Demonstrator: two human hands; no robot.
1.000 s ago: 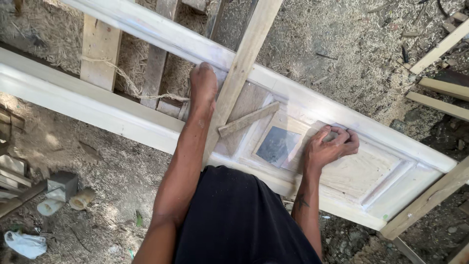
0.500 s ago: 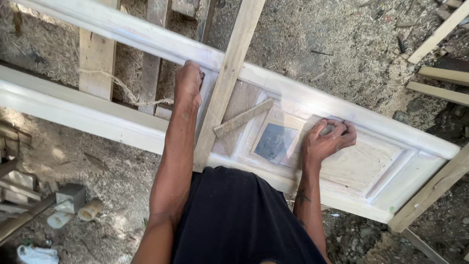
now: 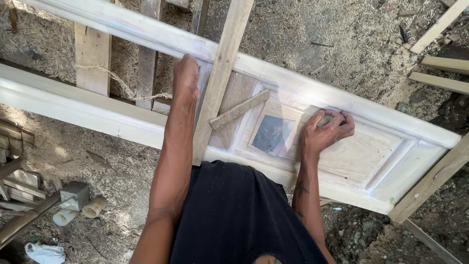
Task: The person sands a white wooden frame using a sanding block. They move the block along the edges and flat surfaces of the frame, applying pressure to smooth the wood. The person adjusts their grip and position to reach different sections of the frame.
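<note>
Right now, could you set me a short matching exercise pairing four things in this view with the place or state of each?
Things:
1. left hand
2. right hand
3. grey sheet
4. short wooden strip

Places or states:
A. lies flat in the door's recessed panel
B. fingers curled, pressing on the pale panel near the upper moulding
C. lies slanted, one end against the upright batten
D. grips the door frame beside the batten

Pairs: 1-D, 2-B, 3-A, 4-C
</note>
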